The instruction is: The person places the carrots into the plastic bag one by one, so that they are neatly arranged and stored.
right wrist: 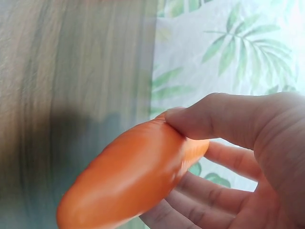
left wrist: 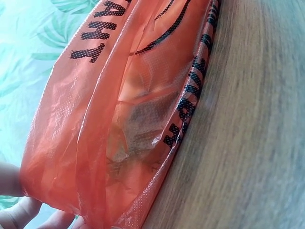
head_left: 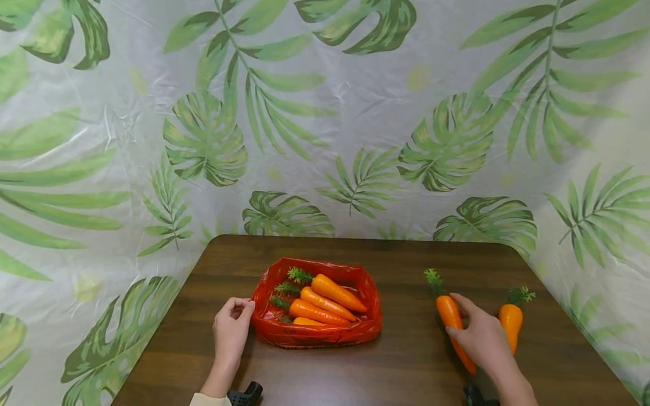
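An orange carrot with a green leafy top (head_left: 449, 312) is held in my right hand (head_left: 482, 338), thumb on one side and fingers on the other. In the right wrist view the same carrot (right wrist: 133, 171) slants down from the thumb. My left hand (head_left: 232, 327) pinches the left rim of a red plastic bag (head_left: 320, 338), whose mouth is spread wide. Several carrots (head_left: 325, 307) lie inside, green tops toward the left. Black lettering runs along the bag's side (left wrist: 62, 133) in the left wrist view, with fingertips at its edge.
Another carrot (head_left: 510, 321) lies just right of my right hand, partly covered by it. The brown wooden table (head_left: 401, 361) ends at a back edge before a leaf-patterned sheet (head_left: 365, 129). Black straps show at both wrists.
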Demonstrator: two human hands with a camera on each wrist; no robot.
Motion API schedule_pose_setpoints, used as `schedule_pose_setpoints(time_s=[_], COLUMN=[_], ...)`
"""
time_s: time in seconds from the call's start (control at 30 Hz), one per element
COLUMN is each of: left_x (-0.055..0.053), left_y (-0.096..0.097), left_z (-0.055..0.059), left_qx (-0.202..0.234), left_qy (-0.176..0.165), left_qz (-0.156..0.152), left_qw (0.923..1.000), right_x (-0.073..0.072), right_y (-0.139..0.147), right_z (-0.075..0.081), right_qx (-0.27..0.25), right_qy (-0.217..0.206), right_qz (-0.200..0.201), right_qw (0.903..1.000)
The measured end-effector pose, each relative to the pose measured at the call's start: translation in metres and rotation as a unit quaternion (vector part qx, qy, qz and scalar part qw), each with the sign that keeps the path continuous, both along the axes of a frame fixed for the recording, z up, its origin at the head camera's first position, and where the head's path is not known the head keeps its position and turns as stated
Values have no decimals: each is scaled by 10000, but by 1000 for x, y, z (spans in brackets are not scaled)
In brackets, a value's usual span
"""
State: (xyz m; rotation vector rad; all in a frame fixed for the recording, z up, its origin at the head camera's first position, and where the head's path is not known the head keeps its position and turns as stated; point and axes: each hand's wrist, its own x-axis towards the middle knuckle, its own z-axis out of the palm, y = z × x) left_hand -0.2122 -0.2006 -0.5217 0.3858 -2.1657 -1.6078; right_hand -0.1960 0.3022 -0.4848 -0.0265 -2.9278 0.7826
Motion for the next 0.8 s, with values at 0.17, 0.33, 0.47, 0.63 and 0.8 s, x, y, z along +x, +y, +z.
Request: schedule_pose_setpoints(time_s=[0.17,0.33,0.47,0.63,0.8], left_x=[1,0,0,-1,-1], left_y=[0,-1,-1,0,-1], left_z=[-1,-2,-2,-1,0], left_qx=[-2,-90,-79,-27,-35], left_qy=[-71,-41,-17,-43,-48], left_qz=[17,35,7,-41,-34], left_qw=[10000,9999,10000,10000,10000], right_x=[-3,-5,-6,-10,-13], right_y=[-6,-12,-16,-23,-30], right_z=[5,10,13,18,22], right_qx=[-26,-74,-85,-103,-140], right_qy=[5,84,108,226,484], right_qz=[21,47,87,155,204], right_qw=[10000,9999,9999,9996,9985])
